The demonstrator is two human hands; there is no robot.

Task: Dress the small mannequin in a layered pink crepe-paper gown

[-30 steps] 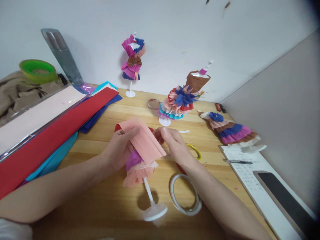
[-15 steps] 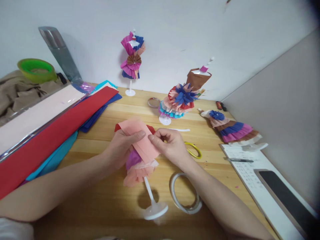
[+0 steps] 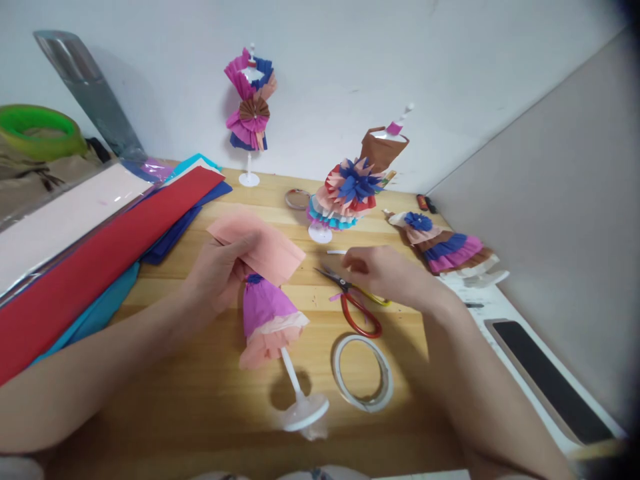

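My left hand [image 3: 220,270] grips a folded sheet of pink crepe paper [image 3: 267,240], thumb on top. Below it lies a small dress form with a purple crepe-paper skirt [image 3: 267,305], white and pink ruffles and a white round stand [image 3: 306,412]; the paper and hand hide its upper part. My right hand [image 3: 387,275] hovers over scissors [image 3: 345,287] with a red and a yellow handle. Its fingers are loosely curved and apart, with nothing visible in them. A roll of white tape [image 3: 340,370] lies nearer me.
Two dressed forms, one pink and blue [image 3: 253,110], one brown-topped [image 3: 384,148], stand by the wall. Another dress form [image 3: 453,250] lies at right, near a phone [image 3: 550,380]. Crepe-paper sheets [image 3: 115,257], a bottle [image 3: 90,93] and green tape [image 3: 40,133] are at left.
My right hand has let go of the pink paper and moved right, over the scissors, uncovering the red handle. My left hand keeps the paper, now tilted, and more of the purple skirt shows.
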